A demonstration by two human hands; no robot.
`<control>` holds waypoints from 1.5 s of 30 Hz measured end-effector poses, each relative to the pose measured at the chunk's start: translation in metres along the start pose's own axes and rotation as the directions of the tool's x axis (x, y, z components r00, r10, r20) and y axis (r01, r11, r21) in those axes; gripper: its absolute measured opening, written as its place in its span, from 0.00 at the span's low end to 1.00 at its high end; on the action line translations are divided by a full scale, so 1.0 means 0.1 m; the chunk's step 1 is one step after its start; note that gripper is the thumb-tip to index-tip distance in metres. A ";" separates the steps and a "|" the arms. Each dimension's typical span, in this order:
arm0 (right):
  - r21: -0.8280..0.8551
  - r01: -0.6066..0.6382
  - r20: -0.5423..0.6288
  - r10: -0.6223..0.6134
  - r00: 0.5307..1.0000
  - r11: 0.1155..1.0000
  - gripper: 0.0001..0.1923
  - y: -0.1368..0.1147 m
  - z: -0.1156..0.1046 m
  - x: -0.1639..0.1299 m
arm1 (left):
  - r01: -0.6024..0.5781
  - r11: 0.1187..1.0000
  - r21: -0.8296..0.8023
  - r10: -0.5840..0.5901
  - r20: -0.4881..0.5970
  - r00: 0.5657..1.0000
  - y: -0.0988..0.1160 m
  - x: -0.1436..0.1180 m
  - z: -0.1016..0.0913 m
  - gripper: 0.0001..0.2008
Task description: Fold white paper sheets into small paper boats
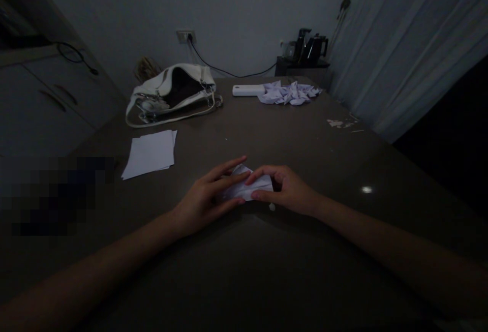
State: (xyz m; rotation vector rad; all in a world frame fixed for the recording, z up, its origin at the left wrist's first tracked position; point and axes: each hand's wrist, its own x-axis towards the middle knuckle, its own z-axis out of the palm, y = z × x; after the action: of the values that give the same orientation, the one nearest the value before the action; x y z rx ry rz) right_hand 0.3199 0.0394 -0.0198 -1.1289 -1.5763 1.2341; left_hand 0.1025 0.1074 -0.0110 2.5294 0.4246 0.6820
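left hand (208,197): fingers spread flat, pressing the folded paper (247,188) from its left end.
right hand (284,189): fingers curled, pinching the paper's right end.
folded paper: mid-desk, toward the near edge, long axis left-right between both hands, equally close to each.
desk (305,139): paper stack (150,153) left, handbag (173,93) far left, folded pieces (287,93) at far edge.
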 end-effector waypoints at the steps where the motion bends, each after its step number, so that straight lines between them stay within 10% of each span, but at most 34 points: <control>1: 0.002 0.008 0.004 -0.008 1.000 1.000 0.13 0.00 0.00 0.00 | -0.003 1.000 -0.007 0.003 0.025 1.000 0.00 0.00 0.00 0.24; 31: 0.352 -0.026 -0.137 0.079 0.987 0.936 0.22 0.00 0.01 0.04 | 0.055 0.998 -0.023 -0.055 -0.024 0.998 0.00 0.00 0.00 0.23; 45: 0.212 -0.004 -0.225 0.053 0.973 0.977 0.21 0.01 0.00 0.03 | 0.110 0.994 -0.019 -0.111 -0.065 0.992 0.00 0.03 0.00 0.22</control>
State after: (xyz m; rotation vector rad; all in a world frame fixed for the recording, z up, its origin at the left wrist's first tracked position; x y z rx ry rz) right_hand 0.3195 0.0427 -0.0206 -1.1168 -1.2309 1.2103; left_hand 0.1048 0.1079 -0.0099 2.4533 0.5751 0.7249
